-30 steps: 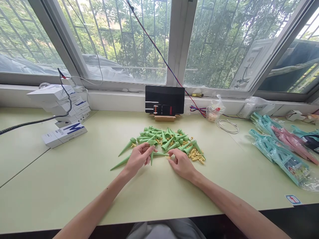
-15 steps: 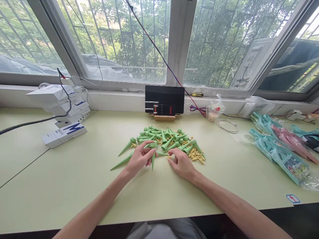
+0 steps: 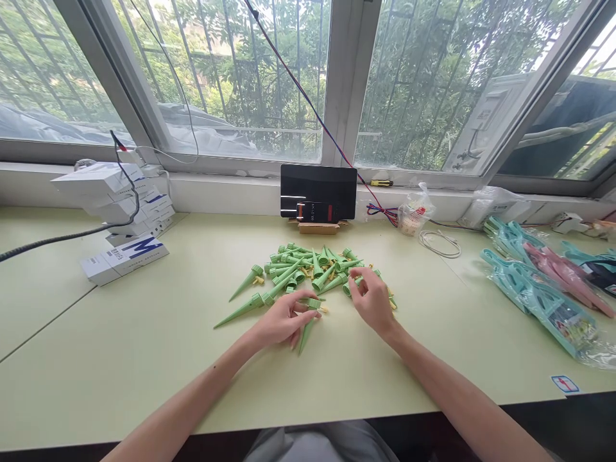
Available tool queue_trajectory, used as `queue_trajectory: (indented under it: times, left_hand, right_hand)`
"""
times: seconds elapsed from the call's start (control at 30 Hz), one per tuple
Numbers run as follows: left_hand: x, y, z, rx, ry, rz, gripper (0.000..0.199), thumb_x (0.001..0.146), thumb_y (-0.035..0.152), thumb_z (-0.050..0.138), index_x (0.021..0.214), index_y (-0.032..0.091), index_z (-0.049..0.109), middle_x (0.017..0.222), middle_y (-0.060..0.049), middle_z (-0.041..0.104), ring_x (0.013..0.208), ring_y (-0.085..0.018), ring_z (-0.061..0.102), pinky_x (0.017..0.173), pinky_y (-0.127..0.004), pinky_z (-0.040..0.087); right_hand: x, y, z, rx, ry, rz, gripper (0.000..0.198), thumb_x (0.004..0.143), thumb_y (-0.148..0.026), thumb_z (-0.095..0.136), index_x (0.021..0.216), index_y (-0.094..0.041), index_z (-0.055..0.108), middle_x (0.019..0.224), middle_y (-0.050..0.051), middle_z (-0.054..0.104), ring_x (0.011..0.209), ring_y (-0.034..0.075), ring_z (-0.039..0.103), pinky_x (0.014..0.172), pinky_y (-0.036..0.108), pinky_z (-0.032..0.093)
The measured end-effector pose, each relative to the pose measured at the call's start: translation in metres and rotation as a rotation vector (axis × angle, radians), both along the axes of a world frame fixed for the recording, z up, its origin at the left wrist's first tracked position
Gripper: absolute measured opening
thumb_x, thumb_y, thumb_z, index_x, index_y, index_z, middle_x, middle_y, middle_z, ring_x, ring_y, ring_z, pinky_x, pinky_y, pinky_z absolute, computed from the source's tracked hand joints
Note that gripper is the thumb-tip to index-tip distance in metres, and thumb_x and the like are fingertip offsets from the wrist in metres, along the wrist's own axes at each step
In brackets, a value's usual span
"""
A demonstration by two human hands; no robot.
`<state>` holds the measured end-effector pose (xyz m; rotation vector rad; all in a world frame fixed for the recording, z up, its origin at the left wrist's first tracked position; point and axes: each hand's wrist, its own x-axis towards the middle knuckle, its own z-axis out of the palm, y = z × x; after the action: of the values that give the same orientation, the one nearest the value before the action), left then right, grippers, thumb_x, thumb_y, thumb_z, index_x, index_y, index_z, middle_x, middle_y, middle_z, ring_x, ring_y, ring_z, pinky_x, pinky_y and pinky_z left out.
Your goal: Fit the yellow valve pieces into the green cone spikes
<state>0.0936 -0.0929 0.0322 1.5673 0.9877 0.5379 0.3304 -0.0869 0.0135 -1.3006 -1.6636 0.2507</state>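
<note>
More than a dozen green spikes (image 3: 328, 276) and several yellow pegs (image 3: 324, 310), heaped past exact counting. One tablet (image 3: 317, 183), one phone (image 3: 317, 212).

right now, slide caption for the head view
Left hand holds a green spike; right hand beside the spike pile.

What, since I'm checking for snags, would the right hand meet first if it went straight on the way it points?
Most likely the green spikes heaped just ahead of the right hand; depth is unclear, so it may already touch one or pass slightly above them.
</note>
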Motion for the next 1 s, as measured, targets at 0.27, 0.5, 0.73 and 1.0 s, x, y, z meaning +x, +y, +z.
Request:
queue_trajectory:
  times: [0.27, 0.5, 0.73, 1.0]
  left_hand:
    - [0.001, -0.001, -0.001, 0.048, -0.004, -0.006, 0.041, 0.091, 0.052, 0.057, 0.121, 0.023, 0.054, 0.07, 0.001, 0.069, 0.035, -0.013, 0.056, 0.035, -0.021, 0.035]
    - [0.001, 0.0, 0.001, 0.067, -0.029, 0.058, 0.041, 0.088, 0.05, 0.061, 0.119, 0.022, 0.055, 0.089, -0.006, 0.075, 0.039, -0.01, 0.056, 0.037, -0.021, 0.041]
    - [0.0, 0.002, -0.004, 0.104, -0.014, 0.077, 0.044, 0.086, 0.051, 0.064, 0.118, 0.022, 0.059, 0.074, -0.002, 0.07, 0.042, -0.013, 0.056, 0.039, -0.022, 0.042]
    - [-0.001, 0.002, -0.002, 0.106, 0.006, 0.075, 0.041, 0.087, 0.05, 0.063, 0.117, 0.022, 0.058, 0.083, -0.004, 0.072, 0.041, -0.011, 0.055, 0.041, -0.022, 0.044]
  right_hand:
    - [0.033, 0.014, 0.01, 0.017, 0.11, -0.165, 0.021, 0.093, -0.036, 0.052, 0.092, -0.018, 0.062, 0.083, 0.004, 0.068, 0.044, 0.01, 0.047, 0.05, 0.025, 0.042]
    - [0.052, 0.025, 0.006, -0.054, 0.061, -0.151, 0.023, 0.089, -0.038, 0.055, 0.096, -0.018, 0.064, 0.084, 0.006, 0.072, 0.04, 0.01, 0.044, 0.049, 0.026, 0.043]
    - [0.049, 0.033, -0.01, -0.147, -0.029, -0.004, 0.026, 0.088, -0.032, 0.052, 0.106, -0.019, 0.066, 0.095, 0.007, 0.074, 0.043, 0.01, 0.044, 0.052, 0.028, 0.045]
    - [0.048, 0.035, -0.017, -0.143, -0.067, 0.028, 0.027, 0.089, -0.028, 0.051, 0.109, -0.019, 0.067, 0.093, 0.008, 0.072, 0.06, 0.016, 0.06, 0.06, 0.03, 0.051]
